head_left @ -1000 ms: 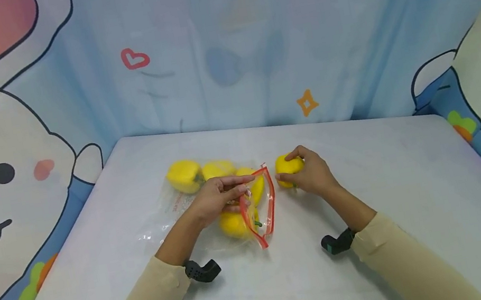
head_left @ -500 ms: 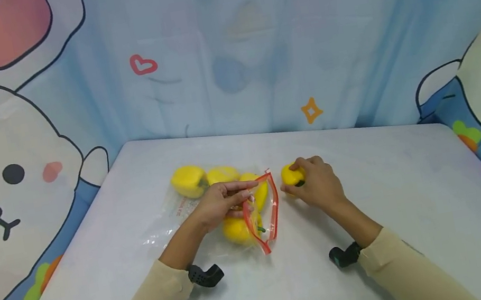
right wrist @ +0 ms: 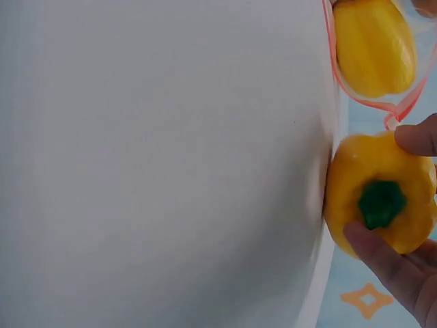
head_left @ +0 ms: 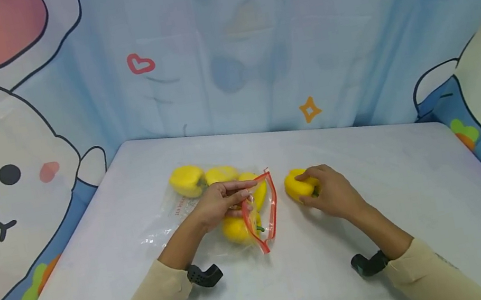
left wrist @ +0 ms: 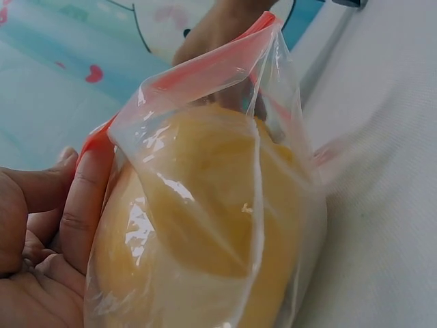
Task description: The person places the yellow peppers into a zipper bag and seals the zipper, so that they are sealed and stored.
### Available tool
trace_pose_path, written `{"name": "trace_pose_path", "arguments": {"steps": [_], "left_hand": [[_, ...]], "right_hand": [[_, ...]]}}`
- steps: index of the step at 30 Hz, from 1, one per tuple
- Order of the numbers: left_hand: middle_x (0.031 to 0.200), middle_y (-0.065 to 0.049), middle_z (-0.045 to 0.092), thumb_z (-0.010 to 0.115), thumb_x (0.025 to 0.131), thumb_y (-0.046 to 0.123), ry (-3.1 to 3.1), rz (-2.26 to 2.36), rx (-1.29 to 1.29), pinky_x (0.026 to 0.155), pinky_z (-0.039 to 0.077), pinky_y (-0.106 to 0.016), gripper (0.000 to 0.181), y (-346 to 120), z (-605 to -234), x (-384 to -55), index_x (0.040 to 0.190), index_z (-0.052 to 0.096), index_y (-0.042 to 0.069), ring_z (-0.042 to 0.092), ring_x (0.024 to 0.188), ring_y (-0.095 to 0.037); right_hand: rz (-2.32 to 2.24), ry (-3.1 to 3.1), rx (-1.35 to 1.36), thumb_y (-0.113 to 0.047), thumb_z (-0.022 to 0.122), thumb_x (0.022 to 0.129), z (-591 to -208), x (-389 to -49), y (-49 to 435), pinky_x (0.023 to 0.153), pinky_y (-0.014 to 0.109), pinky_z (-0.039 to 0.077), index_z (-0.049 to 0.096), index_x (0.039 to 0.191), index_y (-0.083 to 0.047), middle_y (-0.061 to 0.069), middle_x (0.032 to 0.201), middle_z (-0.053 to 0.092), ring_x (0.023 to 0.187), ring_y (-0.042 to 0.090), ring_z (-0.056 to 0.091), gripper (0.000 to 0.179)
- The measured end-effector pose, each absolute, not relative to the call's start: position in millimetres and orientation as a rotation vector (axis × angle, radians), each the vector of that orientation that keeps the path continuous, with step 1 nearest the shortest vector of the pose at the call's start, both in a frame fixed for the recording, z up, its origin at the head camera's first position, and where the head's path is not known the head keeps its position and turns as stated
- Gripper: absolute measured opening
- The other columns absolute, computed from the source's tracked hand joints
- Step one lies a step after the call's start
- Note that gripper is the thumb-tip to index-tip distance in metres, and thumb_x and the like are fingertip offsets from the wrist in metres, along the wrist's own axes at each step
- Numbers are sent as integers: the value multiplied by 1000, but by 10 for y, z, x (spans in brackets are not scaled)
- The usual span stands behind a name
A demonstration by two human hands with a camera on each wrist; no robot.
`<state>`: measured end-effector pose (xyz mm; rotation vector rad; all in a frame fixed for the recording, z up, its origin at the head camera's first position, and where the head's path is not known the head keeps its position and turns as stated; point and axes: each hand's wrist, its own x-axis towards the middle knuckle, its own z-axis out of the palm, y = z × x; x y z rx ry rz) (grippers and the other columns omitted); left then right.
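A clear zip bag with a red-edged mouth lies on its side with its opening toward the right. Several yellow bell peppers show through its plastic. My left hand pinches the bag's rim between thumb and fingers, holding the mouth apart. To the right of the opening, outside the bag, my right hand grips another yellow bell pepper by its sides. That pepper's green stem faces the right wrist camera. In the left wrist view, one pepper fills the bag close to the rim.
Everything stands on a white-covered table. A blue curtain printed with cartoon bears hangs behind it and along both sides. Black wrist cameras sit on both forearms.
My right hand has moved a little right and toward me, and the pepper in it has turned and shifted slightly right. The left hand keeps its hold on the bag.
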<state>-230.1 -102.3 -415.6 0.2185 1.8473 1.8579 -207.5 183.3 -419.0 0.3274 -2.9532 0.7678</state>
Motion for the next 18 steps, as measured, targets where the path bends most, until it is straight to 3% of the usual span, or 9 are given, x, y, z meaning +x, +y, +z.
{"name": "trace_pose_path", "arguments": {"steps": [7, 14, 18], "left_hand": [[92, -1, 68, 61, 98, 17, 1862, 1851, 218, 65, 59, -20, 32, -1027, -4170, -2297, 129, 66, 15, 62, 76, -12], [91, -1, 68, 61, 97, 18, 1863, 1846, 222, 64, 58, -20, 33, -1020, -4171, -2298, 129, 66, 15, 61, 75, -11], [92, -1, 67, 61, 97, 19, 1872, 1840, 225, 64, 58, -19, 33, -1016, -4163, -2294, 129, 66, 16, 61, 75, -12]], "right_hand": [[853, -2939, 436, -19, 80, 81, -4190, -1791, 2000, 101, 55, 50, 67, 122, -14, 17, 140, 52, 126, 38, 52, 44], [989, -2905, 535, -20, 84, 78, -4197, -1601, 2139, 76, 32, 62, 69, 118, -20, 13, 134, 58, 120, 35, 58, 43], [1085, -2908, 516, -27, 84, 79, -4184, -1596, 2234, 89, 45, 59, 70, 119, -21, 13, 132, 62, 120, 37, 59, 43]]}}
